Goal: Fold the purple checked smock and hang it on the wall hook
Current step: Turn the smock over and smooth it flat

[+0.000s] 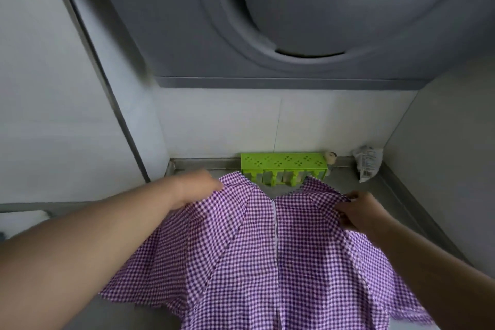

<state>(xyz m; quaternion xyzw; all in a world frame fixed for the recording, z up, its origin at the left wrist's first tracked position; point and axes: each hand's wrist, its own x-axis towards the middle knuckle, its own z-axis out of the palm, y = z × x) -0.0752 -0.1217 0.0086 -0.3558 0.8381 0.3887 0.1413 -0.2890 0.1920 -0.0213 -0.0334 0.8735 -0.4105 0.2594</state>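
The purple checked smock (257,249) is spread out in front of me over a steel counter, its white centre seam running toward me. My left hand (198,187) grips the smock's upper left corner. My right hand (359,211) pinches the upper right corner, fingers curled round a fold of cloth. Both corners are lifted a little above the counter. A green plastic hook rack (284,163) lies on the counter against the back wall, just beyond the smock's top edge.
A grey range hood (267,21) hangs overhead. White tiled walls close the counter (375,190) in at the back and right. A small roll (331,159) and a crumpled plastic packet (368,163) sit in the back right corner.
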